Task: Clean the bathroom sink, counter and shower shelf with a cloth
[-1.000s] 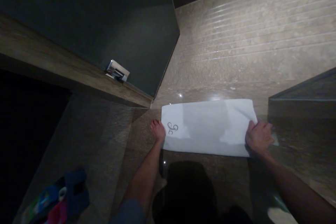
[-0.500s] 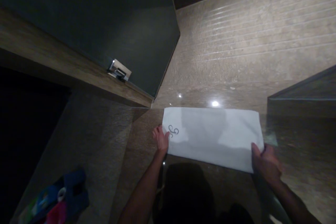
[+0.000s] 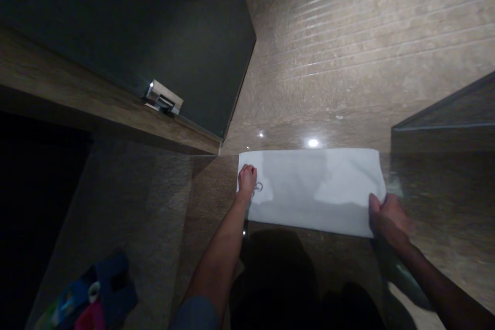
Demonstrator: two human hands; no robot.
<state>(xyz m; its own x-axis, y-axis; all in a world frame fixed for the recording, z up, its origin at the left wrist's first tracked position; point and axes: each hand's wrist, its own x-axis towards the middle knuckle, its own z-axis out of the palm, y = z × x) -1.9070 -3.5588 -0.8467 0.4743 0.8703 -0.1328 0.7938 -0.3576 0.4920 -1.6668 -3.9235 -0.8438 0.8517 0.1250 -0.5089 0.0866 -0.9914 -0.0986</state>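
Note:
A white bath mat [image 3: 309, 191] lies flat and rectangular on the floor, a dark curled emblem near its left end. My left hand [image 3: 247, 179] rests on top of that end with its fingers curled in, partly covering the emblem; I see nothing held in it. At the opposite end, my right hand [image 3: 390, 219] grips the mat's edge, thumb on top and fingers out of sight at the side or beneath. A few soft creases run near the right corner.
On the left stands a dark glass panel [image 3: 185, 36] with a metal fitting [image 3: 164, 98] at its base. Light grooved stone floor [image 3: 348, 46] stretches beyond the mat. A glass edge [image 3: 444, 108] juts in at right. A blue caddy [image 3: 116, 278] with a pink item sits lower left.
My left hand has moved from the mat's left edge onto its top, over the emblem, and its fingers have curled. My right hand keeps its hold. The view has shifted slightly.

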